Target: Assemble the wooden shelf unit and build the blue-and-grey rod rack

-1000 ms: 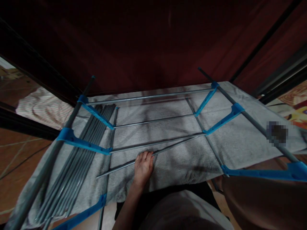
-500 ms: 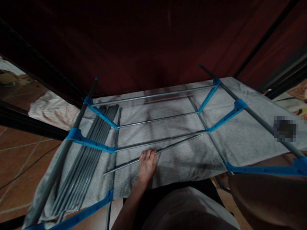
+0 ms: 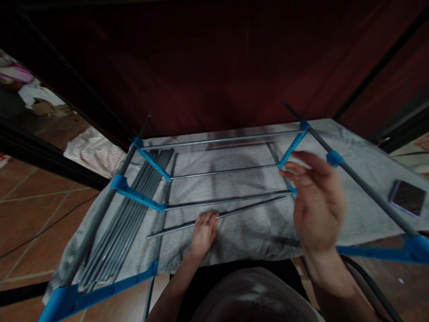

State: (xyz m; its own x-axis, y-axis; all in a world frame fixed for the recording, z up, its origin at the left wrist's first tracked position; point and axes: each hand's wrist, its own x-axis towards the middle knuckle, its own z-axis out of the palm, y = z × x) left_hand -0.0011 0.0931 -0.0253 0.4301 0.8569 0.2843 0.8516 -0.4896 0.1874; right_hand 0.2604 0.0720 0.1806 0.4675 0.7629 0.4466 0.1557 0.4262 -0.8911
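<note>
My left hand (image 3: 204, 230) is closed around the middle of a thin grey metal tube (image 3: 251, 207). The tube slants slightly, its right end close to a blue plastic bracket (image 3: 292, 191) that my right hand partly covers. My right hand (image 3: 318, 203), blurred, hovers over the right side of the frame, fingers apart and curved, with nothing visible in it. The frame has thick side poles (image 3: 363, 183), blue brackets (image 3: 140, 197) and fitted crossbars (image 3: 224, 171). Behind my right hand, parts of the right-hand brackets and inner pole are hidden.
A bundle of loose grey tubes (image 3: 129, 223) lies at the left on a grey plush cover (image 3: 234, 241). At the right rests a phone (image 3: 408, 197). A dark red panel (image 3: 214, 67) stands behind. Tiled floor (image 3: 40, 214) and a striped cloth (image 3: 97, 152) show at left.
My right hand has come into view over the frame's right side. My left hand keeps its hold on the tube, which has barely moved. The whole view has shifted slightly.
</note>
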